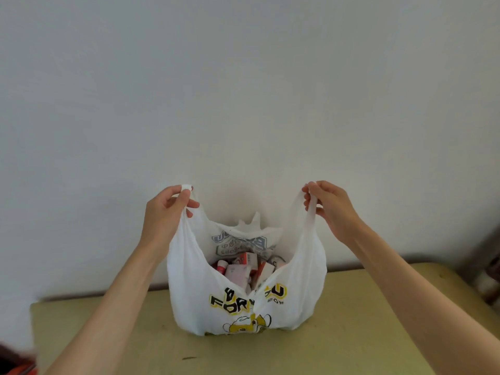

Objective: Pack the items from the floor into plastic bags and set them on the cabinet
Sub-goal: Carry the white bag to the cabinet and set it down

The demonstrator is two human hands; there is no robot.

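On the yellowish cabinet top (pixel 365 320), against the white wall (pixel 243 77), stands a white plastic bag (pixel 205 288) with yellow-and-black print, holding small red-and-white boxes (pixel 247 259). Left hand (pixel 165 212) pinches the left handle (pixel 186 190); right hand (pixel 331 205) has its grip curled round the right handle (pixel 311 209), both raised apart.

The pale yellow-green cabinet top (pixel 359 334) lies bare to either side of the white printed plastic bag (pixel 205 293), out to its left and right edges, and along its front edge. Behind the bag the plain white wall (pixel 243 90) closes off the back edge. The bag's mouth gapes upward between its two raised handles, but small red-and-white boxes (pixel 247 266) fill it below. A dark object (pixel 489 272) stands past the right edge
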